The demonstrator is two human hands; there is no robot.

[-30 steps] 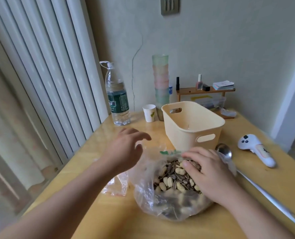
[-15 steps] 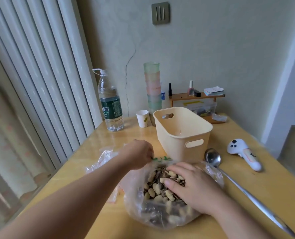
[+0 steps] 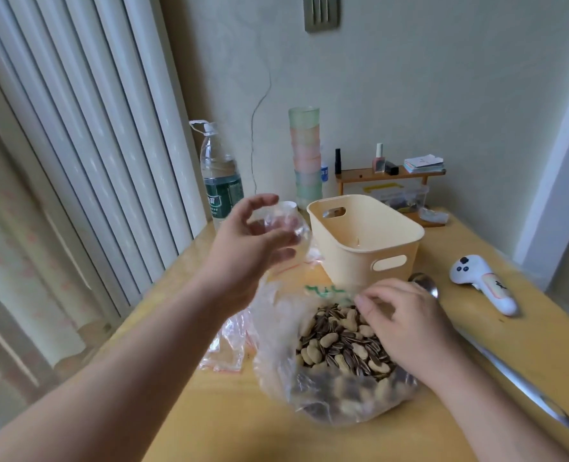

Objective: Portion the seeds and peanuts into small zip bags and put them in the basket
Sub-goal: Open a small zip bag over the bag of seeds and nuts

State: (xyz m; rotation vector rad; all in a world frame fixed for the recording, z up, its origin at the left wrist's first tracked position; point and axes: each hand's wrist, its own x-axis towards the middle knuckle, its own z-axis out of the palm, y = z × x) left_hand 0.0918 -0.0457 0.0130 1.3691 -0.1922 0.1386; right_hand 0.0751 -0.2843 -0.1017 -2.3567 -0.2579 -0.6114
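While the right hand [image 3: 406, 325] digs seeds [image 3: 339, 341], the left hand [image 3: 253, 248] pinches a zip bag [image 3: 284, 225].

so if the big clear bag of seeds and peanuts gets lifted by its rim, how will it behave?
Probably floppy: the big clear bag is thin crinkled film, slumped on the table. Likely heavy for such film, since the seeds and peanuts fill it. Its mouth gapes open, so tilting could spill them.

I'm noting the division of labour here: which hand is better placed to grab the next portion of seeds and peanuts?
The right hand: its fingers already rest on the seeds and peanuts in the open big bag. The left hand is raised, holding a small zip bag.
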